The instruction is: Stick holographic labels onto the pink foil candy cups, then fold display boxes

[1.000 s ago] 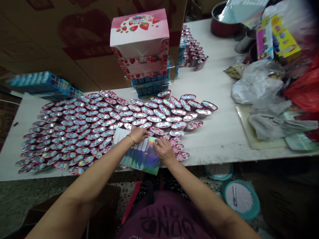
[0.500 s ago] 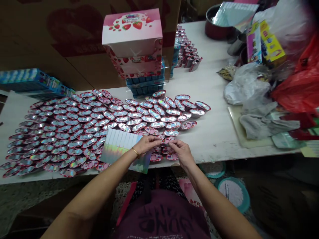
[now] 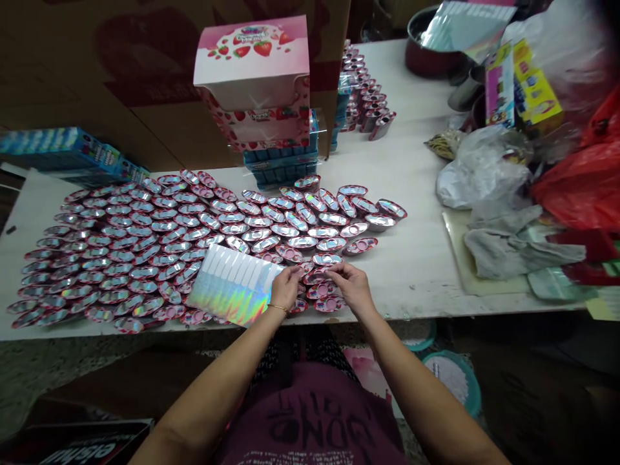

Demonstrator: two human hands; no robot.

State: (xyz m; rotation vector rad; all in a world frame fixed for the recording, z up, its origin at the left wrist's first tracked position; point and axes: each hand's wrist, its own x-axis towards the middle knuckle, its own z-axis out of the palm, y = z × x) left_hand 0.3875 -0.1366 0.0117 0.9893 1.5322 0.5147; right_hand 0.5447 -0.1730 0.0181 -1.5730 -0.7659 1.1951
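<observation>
My left hand (image 3: pixel 287 285) has its fingers closed at the right edge of a shiny rainbow-silver sticker sheet (image 3: pixel 232 290) with pale strips along its top. The sheet slants over part of the packs. Close by on the right, my right hand (image 3: pixel 352 285) pinches thumb and finger together above a pack; anything between them is too small to make out. Around and below both hands stand many oval-topped packs (image 3: pixel 303 242) with silvery tops and red rims. Some, such as a pack (image 3: pixel 329 303) near the table edge, show a pink round spot on top.
A strawberry-printed carton (image 3: pixel 254 64) stands on blue packs (image 3: pixel 281 169) before a large brown cardboard box (image 3: pixel 159 123). More blue boxes (image 3: pixel 72 155) lie left. To the right are a dark red pot (image 3: pixel 426 55), plastic bags (image 3: pixel 484 168) and a grey cloth (image 3: pixel 513 252).
The sticker sheet has turned and tilted, its lower right corner shifting left and its rainbow sheen brighter. My left hand has drawn slightly closer to the packs at its right; my right hand stays near.
</observation>
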